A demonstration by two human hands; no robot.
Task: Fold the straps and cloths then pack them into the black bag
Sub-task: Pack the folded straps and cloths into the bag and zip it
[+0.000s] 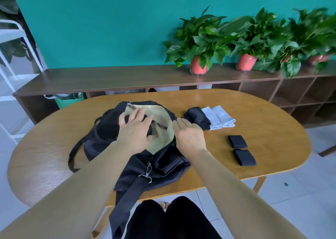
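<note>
The black bag (163,167) lies unzipped on the wooden table (263,111), its beige lining showing. My left hand (135,129) rests flat over the bag's open mouth with straight fingers. My right hand (188,135) lies on the right rim of the opening, fingers straight. To the right of the bag sit a folded black cloth (197,117) and two folded grey cloths (218,117) side by side. Two folded black straps (237,141) (244,157) lie nearer the table's right front. The bag's shoulder strap (127,198) hangs over the front edge.
A dark wooden shelf unit (109,78) runs behind the table, with several potted plants (199,44) on top. A white metal rack (11,57) stands at the left. My knees (172,220) sit below the table's front edge.
</note>
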